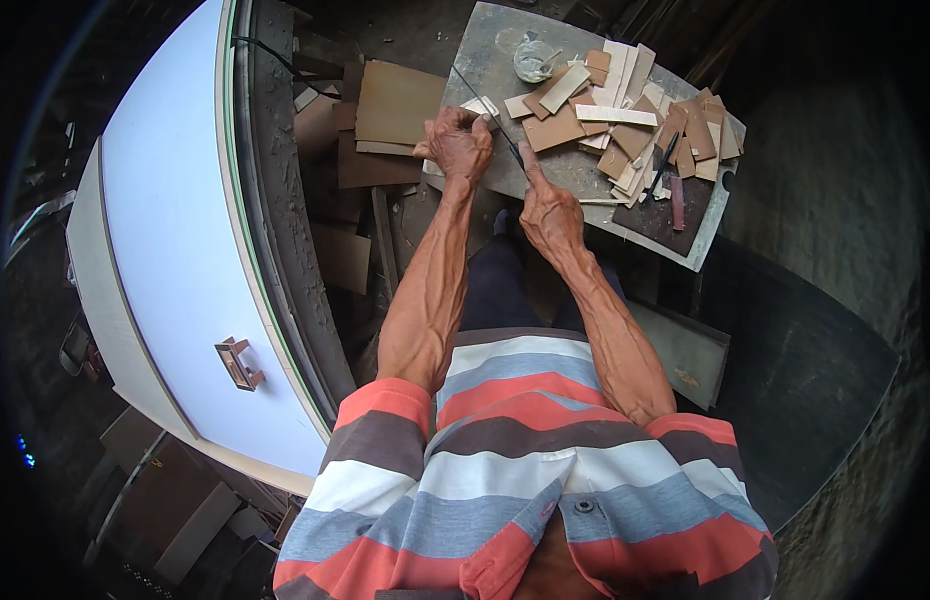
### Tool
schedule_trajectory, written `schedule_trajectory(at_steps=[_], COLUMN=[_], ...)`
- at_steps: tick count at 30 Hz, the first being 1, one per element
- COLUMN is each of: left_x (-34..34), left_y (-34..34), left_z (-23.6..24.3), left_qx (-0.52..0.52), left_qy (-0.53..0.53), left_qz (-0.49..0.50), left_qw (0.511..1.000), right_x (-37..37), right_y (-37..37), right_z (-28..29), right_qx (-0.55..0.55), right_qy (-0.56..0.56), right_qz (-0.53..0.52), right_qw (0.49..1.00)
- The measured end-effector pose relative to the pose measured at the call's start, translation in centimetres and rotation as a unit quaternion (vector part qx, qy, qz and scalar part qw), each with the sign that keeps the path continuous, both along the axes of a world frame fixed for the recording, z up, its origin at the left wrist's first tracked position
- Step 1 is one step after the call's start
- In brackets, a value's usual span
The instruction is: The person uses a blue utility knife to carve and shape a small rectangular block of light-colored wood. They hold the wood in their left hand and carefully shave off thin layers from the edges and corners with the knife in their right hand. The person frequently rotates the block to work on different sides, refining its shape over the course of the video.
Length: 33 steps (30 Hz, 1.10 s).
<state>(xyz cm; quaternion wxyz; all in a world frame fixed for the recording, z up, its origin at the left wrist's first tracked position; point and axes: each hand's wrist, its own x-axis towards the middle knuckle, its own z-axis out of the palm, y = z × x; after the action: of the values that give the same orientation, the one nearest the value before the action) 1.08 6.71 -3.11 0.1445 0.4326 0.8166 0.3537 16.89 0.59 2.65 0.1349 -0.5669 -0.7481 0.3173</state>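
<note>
My right hand (553,208) is closed round the lower end of a long, thin, dark blade-like tool (482,98), its index finger stretched along it. The tool slants up and to the left over the near left part of the work board (485,60). Just left of it, my left hand (457,143) is closed with bent fingers. A small pale flat piece (477,104) shows at those fingertips and seems pinched there, close against the tool. Whether the tool touches the piece I cannot tell.
Many brown and pale wood offcuts (615,115) pile on the board beside a glass jar (533,62), a dark pen-like stick (662,165) and a reddish strip (677,203). A large white panel (175,200) bearing a metal handle (239,363) stands left. Brown sheets (400,105) lie beyond it.
</note>
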Motion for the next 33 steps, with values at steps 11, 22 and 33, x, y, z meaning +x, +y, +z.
schedule_trajectory(at_steps=[11,22,33], left_x=[-0.3,-0.5,-0.2], left_y=[-1.0,-1.5,-1.4], left_z=[0.2,-0.2,-0.1], left_qx=[0.061,0.083,0.082], left_qy=[0.002,0.029,0.034], left_qz=[-0.051,-0.063,-0.051], left_qw=[0.997,0.994,0.995], right_x=[-1.6,0.4,-0.3], right_y=[1.6,-0.7,-0.6], right_z=[-1.1,0.3,1.0], right_qx=[0.014,0.004,0.000], right_qy=[-0.051,-0.023,-0.019], right_qz=[0.017,0.004,0.007], right_qw=[0.998,1.000,1.000])
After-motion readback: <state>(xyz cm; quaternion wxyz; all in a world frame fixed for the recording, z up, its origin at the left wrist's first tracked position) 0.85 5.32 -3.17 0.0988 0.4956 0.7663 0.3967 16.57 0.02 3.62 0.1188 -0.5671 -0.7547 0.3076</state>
